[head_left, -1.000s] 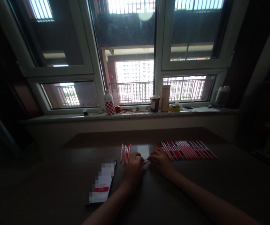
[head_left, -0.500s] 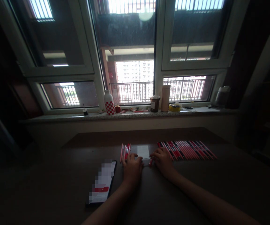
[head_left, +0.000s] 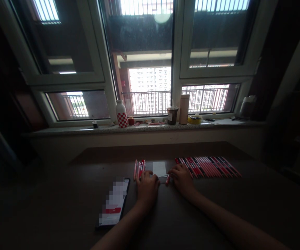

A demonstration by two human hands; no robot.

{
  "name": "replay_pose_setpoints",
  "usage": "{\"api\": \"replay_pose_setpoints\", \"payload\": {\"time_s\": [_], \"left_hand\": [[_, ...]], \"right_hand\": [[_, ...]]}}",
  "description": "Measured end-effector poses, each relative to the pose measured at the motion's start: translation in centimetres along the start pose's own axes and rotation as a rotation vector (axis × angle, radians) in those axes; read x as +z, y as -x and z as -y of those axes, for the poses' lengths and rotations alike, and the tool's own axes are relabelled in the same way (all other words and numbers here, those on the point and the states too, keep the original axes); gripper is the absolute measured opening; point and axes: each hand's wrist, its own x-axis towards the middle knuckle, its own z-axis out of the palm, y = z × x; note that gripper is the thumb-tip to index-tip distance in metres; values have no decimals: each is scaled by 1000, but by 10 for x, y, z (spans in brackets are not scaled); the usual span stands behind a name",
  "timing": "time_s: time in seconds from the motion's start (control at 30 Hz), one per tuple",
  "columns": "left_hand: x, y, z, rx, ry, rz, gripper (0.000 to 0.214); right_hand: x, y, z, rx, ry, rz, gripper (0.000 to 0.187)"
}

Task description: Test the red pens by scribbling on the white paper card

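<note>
My left hand rests on the dark table with its fingers curled together; what they grip is hidden. To its right, my right hand has thumb and fingers drawn close in a pinch. A short pink-red stick, seemingly a pen's end, shows at the right fingertips. Thin pale edges of something run between the two hands, too small to name. Just beyond lies a white sheet. Several pink and red pens lie beyond my left hand. A long row of pink, red and black pens stretches rightward from my right hand.
A phone with a lit screen lies left of my left forearm. On the windowsill at the back stand a checked bottle, a lidded cup, a tan flask and a yellow roll.
The pale edge between my hands has tilted up slightly at the right. My right hand has shifted a touch to the right; my left hand stays nearly in place.
</note>
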Motion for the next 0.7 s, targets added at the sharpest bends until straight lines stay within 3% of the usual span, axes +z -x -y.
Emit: {"api": "replay_pose_setpoints", "payload": {"time_s": [0.7], "left_hand": [[-1,-1,-1,-7,86,-55,14]], "right_hand": [[2,0,-2,14,-14,-15,20]]}}
